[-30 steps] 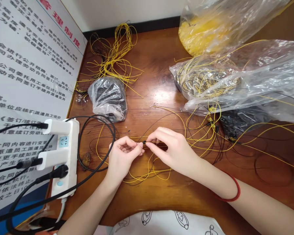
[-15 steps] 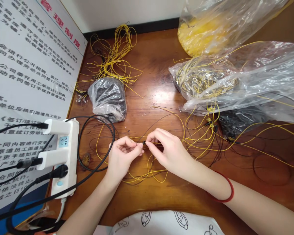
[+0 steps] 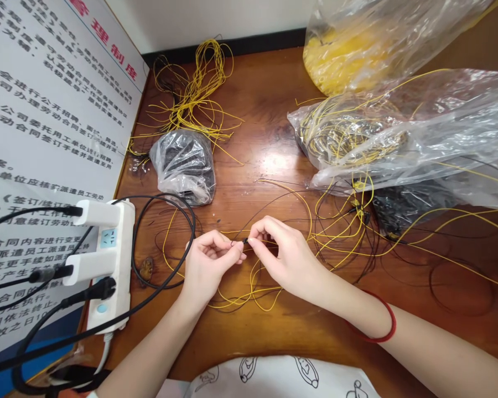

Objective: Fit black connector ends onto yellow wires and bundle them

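My left hand (image 3: 209, 268) and my right hand (image 3: 282, 254) meet above the wooden desk (image 3: 249, 121). Between their fingertips is a tiny black connector (image 3: 245, 241) on a thin black wire (image 3: 274, 198). My right thumb and forefinger pinch the connector. My left fingertips hold the wire's short end beside it. Loose yellow wires (image 3: 253, 296) lie under and around both hands. A red bangle (image 3: 373, 333) circles my right wrist.
A clear bag of coiled yellow wire (image 3: 348, 132) lies right, over a black bundle (image 3: 410, 204). Left stand a bagged black coil (image 3: 182, 166), yellow wire tangle (image 3: 191, 105), power strip (image 3: 110, 260), black cable (image 3: 166, 218). A printed notice board (image 3: 53, 110) stands far left.
My right forearm and bangle have shifted slightly left. My fingertips stay together on the connector and wire.
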Action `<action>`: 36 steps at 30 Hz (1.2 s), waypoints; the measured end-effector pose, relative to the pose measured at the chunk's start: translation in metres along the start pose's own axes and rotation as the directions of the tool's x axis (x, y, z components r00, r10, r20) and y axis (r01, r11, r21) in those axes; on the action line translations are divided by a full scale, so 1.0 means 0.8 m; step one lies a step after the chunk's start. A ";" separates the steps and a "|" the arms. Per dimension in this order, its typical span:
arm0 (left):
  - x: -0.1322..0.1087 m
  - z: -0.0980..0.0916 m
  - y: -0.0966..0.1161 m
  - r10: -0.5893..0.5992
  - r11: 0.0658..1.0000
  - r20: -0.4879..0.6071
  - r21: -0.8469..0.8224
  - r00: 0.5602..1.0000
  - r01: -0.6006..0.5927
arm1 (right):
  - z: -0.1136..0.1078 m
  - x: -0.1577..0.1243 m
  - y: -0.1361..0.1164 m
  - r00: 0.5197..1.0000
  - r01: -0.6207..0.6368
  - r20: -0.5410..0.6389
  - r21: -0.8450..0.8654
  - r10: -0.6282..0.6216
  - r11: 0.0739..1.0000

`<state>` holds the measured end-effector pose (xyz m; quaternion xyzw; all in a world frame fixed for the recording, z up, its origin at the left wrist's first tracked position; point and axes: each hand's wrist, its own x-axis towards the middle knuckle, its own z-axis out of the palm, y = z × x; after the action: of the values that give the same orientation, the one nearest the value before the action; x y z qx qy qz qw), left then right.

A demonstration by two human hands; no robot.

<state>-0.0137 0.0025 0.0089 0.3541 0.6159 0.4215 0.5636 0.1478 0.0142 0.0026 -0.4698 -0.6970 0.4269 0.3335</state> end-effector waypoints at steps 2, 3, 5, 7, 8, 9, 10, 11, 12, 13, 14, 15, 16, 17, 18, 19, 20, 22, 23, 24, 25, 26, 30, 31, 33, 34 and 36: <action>0.000 0.001 -0.001 0.015 1.000 -0.003 -0.014 1.000 -0.015 | 0.001 0.000 0.000 1.000 -0.005 -0.006 -0.006 0.005 1.000; 0.000 0.001 -0.002 0.022 1.000 -0.006 -0.019 1.000 -0.022 | 0.001 0.000 0.001 1.000 -0.001 -0.012 -0.012 0.001 1.000; 0.000 0.001 -0.002 0.029 0.999 -0.008 -0.021 1.000 -0.029 | 0.003 -0.001 0.002 1.000 0.011 -0.026 -0.021 -0.012 1.000; 0.000 0.001 -0.003 0.028 0.999 -0.004 -0.018 1.000 -0.028 | 0.006 -0.002 0.004 0.999 0.013 -0.038 -0.027 -0.014 1.000; 0.000 0.001 -0.004 0.027 1.000 0.003 -0.015 1.000 -0.027 | 0.007 -0.003 0.004 0.999 0.013 -0.039 -0.029 -0.014 1.000; 0.000 0.001 -0.004 0.029 1.000 0.010 -0.011 1.000 -0.028 | 0.007 -0.003 0.004 0.999 0.014 -0.035 -0.032 -0.016 0.999; 0.001 0.001 -0.005 0.032 0.999 0.018 -0.005 0.999 -0.032 | 0.008 -0.003 0.004 0.999 0.018 -0.030 -0.038 -0.019 0.999; 0.001 0.001 -0.006 0.036 0.999 0.022 0.002 0.999 -0.036 | 0.008 -0.004 0.004 0.999 0.023 -0.025 -0.046 -0.025 0.999; 0.001 0.001 -0.006 0.039 0.999 0.024 0.009 0.999 -0.039 | 0.008 -0.004 0.003 0.999 0.030 -0.022 -0.054 -0.031 0.998; 0.001 0.001 -0.006 0.038 0.999 0.019 0.013 0.999 -0.038 | 0.008 -0.004 0.003 0.999 0.036 -0.025 -0.062 -0.038 0.997; 0.001 0.001 -0.006 0.032 0.999 0.011 0.016 0.999 -0.032 | 0.008 -0.004 0.003 0.999 0.042 -0.031 -0.069 -0.044 0.997; 0.001 0.001 -0.005 0.023 1.000 0.003 0.019 1.000 -0.023 | 0.007 -0.004 0.003 0.998 0.046 -0.040 -0.075 -0.049 0.996; 0.001 0.001 -0.004 0.013 1.000 -0.004 0.023 1.000 -0.013 | 0.007 -0.003 0.003 0.997 0.051 -0.046 -0.080 -0.054 0.996; 0.001 0.001 -0.004 0.005 1.000 -0.008 0.027 1.000 -0.005 | 0.006 -0.003 0.003 0.997 0.056 -0.052 -0.086 -0.061 0.995; 0.001 0.001 -0.003 0.001 1.000 -0.009 0.031 1.000 -0.001 | 0.006 -0.003 0.003 0.996 0.062 -0.057 -0.091 -0.067 0.994; 0.001 0.001 -0.003 -0.001 0.999 -0.007 0.036 1.000 0.001 | 0.006 -0.003 0.004 0.996 0.067 -0.059 -0.097 -0.073 0.993; 0.001 0.001 -0.003 0.002 0.999 -0.004 0.039 1.000 -0.002 | 0.006 -0.003 0.005 0.995 0.073 -0.061 -0.101 -0.079 0.992; 0.000 0.001 -0.004 0.014 0.999 -0.003 0.044 1.000 -0.013 | 0.006 -0.003 0.006 0.994 0.078 -0.064 -0.103 -0.085 0.992; 0.000 0.001 -0.005 0.024 0.998 -0.003 0.049 1.000 -0.024 | 0.007 -0.003 0.007 0.994 0.079 -0.066 -0.102 -0.086 0.992; 0.000 0.002 -0.006 0.036 0.998 -0.005 0.057 0.999 -0.036 | 0.007 -0.003 0.007 0.994 0.080 -0.067 -0.102 -0.087 0.992; 0.000 0.002 -0.007 0.050 0.997 -0.008 0.067 0.999 -0.049 | 0.008 -0.003 0.008 0.994 0.082 -0.068 -0.105 -0.089 0.991; 0.000 0.002 -0.008 0.066 0.995 -0.012 0.077 0.998 -0.064 | 0.008 -0.003 0.008 0.993 0.084 -0.071 -0.111 -0.093 0.990; 0.000 0.003 -0.008 0.107 0.988 -0.021 0.116 0.994 -0.104 | 0.010 -0.004 0.010 0.991 0.100 -0.069 -0.140 -0.111 0.985; 0.000 0.004 -0.008 0.112 0.987 -0.020 0.122 0.993 -0.109 | 0.010 -0.004 0.010 0.991 0.103 -0.070 -0.140 -0.114 0.985; 0.000 0.004 -0.007 0.110 0.986 -0.016 0.130 0.994 -0.107 | 0.010 -0.003 0.011 0.991 0.101 -0.077 -0.134 -0.112 0.986; 0.000 0.004 -0.006 0.107 0.986 -0.014 0.131 0.994 -0.104 | 0.011 -0.003 0.011 0.990 0.099 -0.084 -0.133 -0.110 0.986; 0.000 0.005 -0.005 0.093 0.987 -0.014 0.130 0.996 -0.090 | 0.011 -0.003 0.012 0.989 0.097 -0.094 -0.137 -0.111 0.986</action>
<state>-0.0100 0.0015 0.0051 0.4135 0.6308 0.4096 0.5132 0.1447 0.0111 -0.0095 -0.4750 -0.7295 0.3373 0.3585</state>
